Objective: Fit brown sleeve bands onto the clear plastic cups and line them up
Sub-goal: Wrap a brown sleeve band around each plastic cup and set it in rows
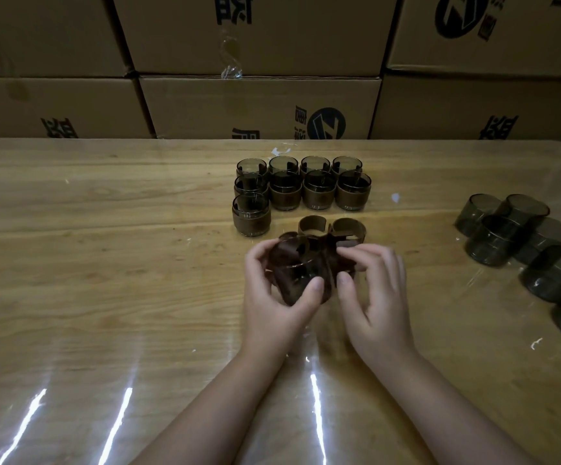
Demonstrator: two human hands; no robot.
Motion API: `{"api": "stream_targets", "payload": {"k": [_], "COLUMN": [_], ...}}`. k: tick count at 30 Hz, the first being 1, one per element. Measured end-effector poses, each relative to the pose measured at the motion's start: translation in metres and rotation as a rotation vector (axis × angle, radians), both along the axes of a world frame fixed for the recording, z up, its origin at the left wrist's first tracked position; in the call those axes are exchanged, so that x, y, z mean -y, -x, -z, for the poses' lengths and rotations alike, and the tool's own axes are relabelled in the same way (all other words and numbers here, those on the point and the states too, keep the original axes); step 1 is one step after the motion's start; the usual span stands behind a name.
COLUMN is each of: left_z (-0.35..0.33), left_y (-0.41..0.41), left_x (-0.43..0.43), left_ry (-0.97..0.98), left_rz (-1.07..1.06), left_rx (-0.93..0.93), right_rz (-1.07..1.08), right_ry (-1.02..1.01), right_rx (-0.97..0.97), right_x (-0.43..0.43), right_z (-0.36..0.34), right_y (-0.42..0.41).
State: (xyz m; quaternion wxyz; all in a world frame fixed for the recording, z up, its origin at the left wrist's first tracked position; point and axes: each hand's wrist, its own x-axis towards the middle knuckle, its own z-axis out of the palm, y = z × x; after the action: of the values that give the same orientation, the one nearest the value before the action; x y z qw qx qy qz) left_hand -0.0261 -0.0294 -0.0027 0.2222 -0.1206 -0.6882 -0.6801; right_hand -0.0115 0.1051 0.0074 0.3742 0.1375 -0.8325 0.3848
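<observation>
Now my left hand [272, 297] curls round the tilted plastic cup [300, 276] and its brown sleeve band [282, 260], my right hand [376, 290] pinching the band's opposite edge, banded rows [319, 193] straight ahead.

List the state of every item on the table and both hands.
Sleeved cups: upright, banded, lined in rows.
Bare cups: no bands, clustered at right.
Loose bands: curled, empty, on table.
Held cup: tilted, band partly on.
Left hand: grips held cup.
Right hand: pinches its band.
</observation>
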Motion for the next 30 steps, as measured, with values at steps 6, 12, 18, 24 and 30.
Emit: {"api": "stream_targets", "payload": {"k": [6,12,18,24,30], "left_z": [-0.002,0.001,0.004,0.000,-0.013], "left_y": [-0.002,0.000,-0.002,0.003,0.012], "left_x": [0.001,0.004,-0.004,0.003,0.011], "left_ry": [-0.129,0.141,0.242,-0.092,-0.606], "left_rz": [0.124,0.121,0.191,0.173,0.639], "left_rx": [-0.051,-0.113,-0.066,0.113,0.509], "right_rz": [-0.149,-0.208,-0.180,0.074,0.138], "right_ry": [0.058,0.128,0.261,0.033,-0.365], "right_rx": [0.116,0.102,0.080,0.261,0.441], "right_x": [0.000,-0.002,-0.009,-0.013,-0.011], "right_z": [0.000,0.005,0.004,0.001,0.002], "right_y": [-0.004,-0.003,0.002,0.009,0.009]}}
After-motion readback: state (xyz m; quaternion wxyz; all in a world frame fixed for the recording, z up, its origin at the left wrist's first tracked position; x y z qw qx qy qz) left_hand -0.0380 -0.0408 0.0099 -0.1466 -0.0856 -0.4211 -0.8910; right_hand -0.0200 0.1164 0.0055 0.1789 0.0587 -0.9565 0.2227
